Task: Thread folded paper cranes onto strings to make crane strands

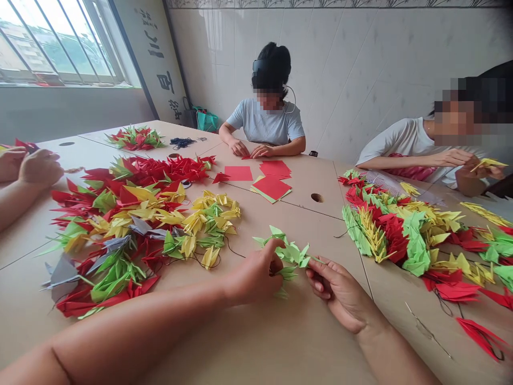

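Observation:
Over the table's near middle I hold a bunch of light green folded paper cranes between both hands. My left hand is closed around the bunch from the left, its thumb and forefinger curled over it. Some green points stick out beyond and below those fingers. My right hand pinches the slim green tip at the right end of the bunch between thumb and fingertips. Whether a thread runs through these cranes is hidden. Left of my hands lies a strand of yellow and green cranes with dark cord.
A large heap of red cranes and other colours fills the left. Multicoloured crane strings lie right, near a thin metal needle-like tool. Red paper squares lie ahead. Three co-workers' hands work around the wooden table, which has a round hole.

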The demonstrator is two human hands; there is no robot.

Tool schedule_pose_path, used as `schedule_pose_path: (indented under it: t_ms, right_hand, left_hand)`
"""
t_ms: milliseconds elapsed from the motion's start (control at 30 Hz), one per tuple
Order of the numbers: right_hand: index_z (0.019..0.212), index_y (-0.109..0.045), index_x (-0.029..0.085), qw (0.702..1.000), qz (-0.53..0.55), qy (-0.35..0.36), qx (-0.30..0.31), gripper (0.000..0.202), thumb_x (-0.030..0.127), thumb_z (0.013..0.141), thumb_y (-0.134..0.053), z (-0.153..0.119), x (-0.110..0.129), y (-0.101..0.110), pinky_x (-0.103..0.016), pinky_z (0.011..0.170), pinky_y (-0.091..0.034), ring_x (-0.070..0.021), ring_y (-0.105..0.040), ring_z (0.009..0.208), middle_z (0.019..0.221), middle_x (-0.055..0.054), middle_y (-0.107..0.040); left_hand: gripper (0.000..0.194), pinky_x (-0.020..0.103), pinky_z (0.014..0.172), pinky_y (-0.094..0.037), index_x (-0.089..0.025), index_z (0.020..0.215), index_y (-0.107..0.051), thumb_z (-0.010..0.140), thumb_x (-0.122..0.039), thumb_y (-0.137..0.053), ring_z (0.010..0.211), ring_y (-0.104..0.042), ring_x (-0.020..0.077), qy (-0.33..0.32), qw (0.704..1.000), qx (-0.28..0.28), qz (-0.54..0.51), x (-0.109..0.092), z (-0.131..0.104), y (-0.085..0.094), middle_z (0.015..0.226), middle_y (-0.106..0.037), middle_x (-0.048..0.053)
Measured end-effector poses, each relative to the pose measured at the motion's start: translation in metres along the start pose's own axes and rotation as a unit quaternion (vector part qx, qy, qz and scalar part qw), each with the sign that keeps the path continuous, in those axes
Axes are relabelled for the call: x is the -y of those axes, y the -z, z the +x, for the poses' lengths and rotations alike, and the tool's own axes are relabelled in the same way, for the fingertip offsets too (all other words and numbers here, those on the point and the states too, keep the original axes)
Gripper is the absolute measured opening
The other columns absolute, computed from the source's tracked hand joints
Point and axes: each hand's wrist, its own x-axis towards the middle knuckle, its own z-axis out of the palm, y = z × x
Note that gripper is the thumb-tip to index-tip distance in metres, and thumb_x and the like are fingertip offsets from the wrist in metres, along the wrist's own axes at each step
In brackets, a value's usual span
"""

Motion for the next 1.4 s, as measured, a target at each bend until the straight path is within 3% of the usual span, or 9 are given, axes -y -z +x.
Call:
schedule_pose_path:
  t_ms: [233, 333, 600, 800, 1000, 1167, 1267, 1400]
  right_hand:
    - [0.066, -0.061, 0.015, 0.997, 0.073, -0.019, -0.011, 0.022, 0.030, 0.061, -0.076, 0.005, -0.004, 0.007, -0.015, 0.038, -0.020, -0.0042, -0.039, 0.047, 0.062, 0.001, -0.055]
    - [0.068, -0.063, 0.014, 0.997, 0.068, -0.025, -0.012, 0.020, 0.028, 0.062, -0.075, 0.006, -0.004, 0.011, -0.014, 0.037, -0.024, -0.0045, -0.041, 0.049, 0.063, 0.001, -0.056]
    - [0.071, -0.065, 0.016, 0.994, 0.107, -0.027, -0.006, 0.019, 0.027, 0.061, -0.077, 0.010, -0.004, 0.017, -0.013, 0.043, -0.038, -0.0055, -0.049, 0.053, 0.066, 0.001, -0.060]
    - [0.066, -0.066, 0.015, 0.991, 0.128, -0.037, 0.006, 0.019, 0.026, 0.058, -0.079, 0.008, -0.005, 0.015, -0.013, 0.042, -0.040, -0.0054, -0.050, 0.052, 0.064, 0.000, -0.061]
    - [0.062, -0.064, 0.015, 0.983, 0.176, -0.040, 0.016, 0.017, 0.024, 0.059, -0.078, 0.007, -0.003, 0.017, -0.013, 0.041, -0.040, -0.0054, -0.050, 0.051, 0.061, 0.001, -0.060]
    - [0.065, -0.064, 0.016, 0.984, 0.177, -0.026, -0.006, 0.017, 0.024, 0.061, -0.078, 0.009, -0.001, 0.018, -0.012, 0.040, -0.040, -0.0053, -0.051, 0.051, 0.061, 0.002, -0.061]
    - [0.077, -0.065, 0.018, 0.991, 0.131, -0.020, -0.025, 0.017, 0.027, 0.066, -0.075, 0.007, 0.000, 0.014, -0.013, 0.046, -0.044, -0.0059, -0.055, 0.057, 0.075, -0.001, -0.067]
    - [0.112, -0.053, 0.027, 0.999, 0.035, 0.023, -0.021, 0.042, 0.030, 0.074, -0.069, 0.001, 0.001, 0.005, -0.014, 0.053, -0.044, -0.0081, -0.059, 0.070, 0.100, -0.002, -0.066]
  left_hand:
    - [0.035, 0.018, 0.049, -0.032, -0.021, 0.096, -0.038, 0.066, -0.007, -0.046, 0.057, -0.042, 0.0064, 0.065, 0.974, 0.047, -0.211, -0.006, 0.002, 0.006, 0.071, -0.048, -0.004]
    - [0.026, 0.018, 0.048, -0.030, -0.019, 0.094, -0.043, 0.069, -0.012, -0.049, 0.054, -0.041, 0.0053, 0.102, 0.961, 0.054, -0.252, -0.006, 0.004, 0.009, 0.073, -0.048, -0.003]
    - [0.025, 0.019, 0.048, -0.031, -0.016, 0.096, -0.055, 0.071, -0.017, -0.052, 0.057, -0.042, 0.0068, 0.108, 0.972, 0.073, -0.197, -0.008, 0.004, 0.009, 0.074, -0.048, -0.001]
    - [0.017, 0.019, 0.050, -0.031, -0.015, 0.088, -0.056, 0.071, -0.015, -0.051, 0.057, -0.041, 0.0071, 0.086, 0.977, 0.096, -0.172, -0.005, 0.004, 0.008, 0.067, -0.048, -0.003]
    - [0.020, 0.019, 0.051, -0.031, -0.016, 0.083, -0.056, 0.067, -0.009, -0.045, 0.059, -0.041, 0.0075, 0.070, 0.988, 0.083, -0.111, 0.003, 0.004, 0.008, 0.066, -0.048, -0.003]
    - [0.018, 0.018, 0.051, -0.033, -0.016, 0.085, -0.055, 0.068, -0.013, -0.048, 0.058, -0.041, 0.0072, 0.081, 0.986, 0.077, -0.126, 0.003, 0.005, 0.008, 0.067, -0.048, -0.003]
    - [0.016, 0.018, 0.049, -0.033, -0.016, 0.086, -0.054, 0.071, -0.016, -0.050, 0.056, -0.041, 0.0068, 0.094, 0.981, 0.075, -0.154, 0.003, 0.006, 0.007, 0.067, -0.048, -0.003]
    - [0.012, 0.020, 0.053, -0.036, -0.016, 0.084, -0.052, 0.072, -0.020, -0.054, 0.057, -0.043, 0.0070, 0.091, 0.973, 0.061, -0.203, 0.001, 0.006, 0.007, 0.071, -0.049, -0.002]
